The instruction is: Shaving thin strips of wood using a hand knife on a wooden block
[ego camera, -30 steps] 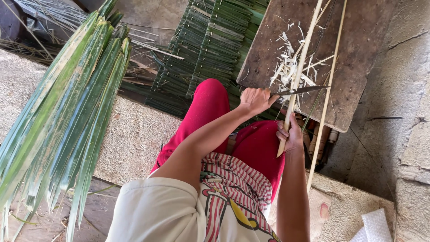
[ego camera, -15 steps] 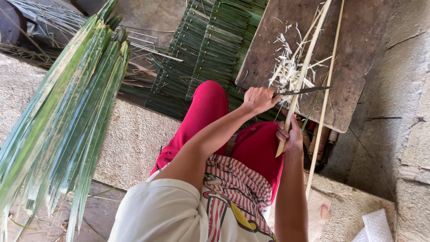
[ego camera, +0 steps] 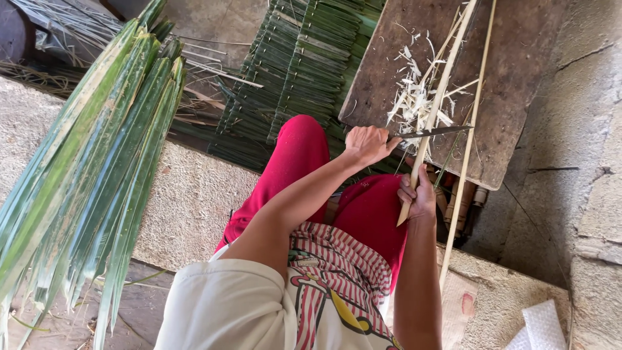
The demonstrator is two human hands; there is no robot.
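My left hand (ego camera: 368,143) grips the handle of a knife (ego camera: 435,131), whose dark blade lies across a pale, peeled stick (ego camera: 442,97). My right hand (ego camera: 418,196) is closed around the lower end of that stick, just above my red-trousered lap. The stick runs up over a dark wooden board (ego camera: 518,78). Pale shavings (ego camera: 413,100) lie scattered on the board beside the blade. A second, thinner pale stick (ego camera: 470,129) lies along the right of the first one.
A bundle of long green leaves (ego camera: 84,175) leans at the left. Stacks of trimmed green strips (ego camera: 304,65) lie beyond my knees. A concrete wall rises at the right, and a white crumpled sheet (ego camera: 541,327) lies at the bottom right.
My left hand with the knife nudged slightly up the stick and came back. My right hand and the stick stay where they were.
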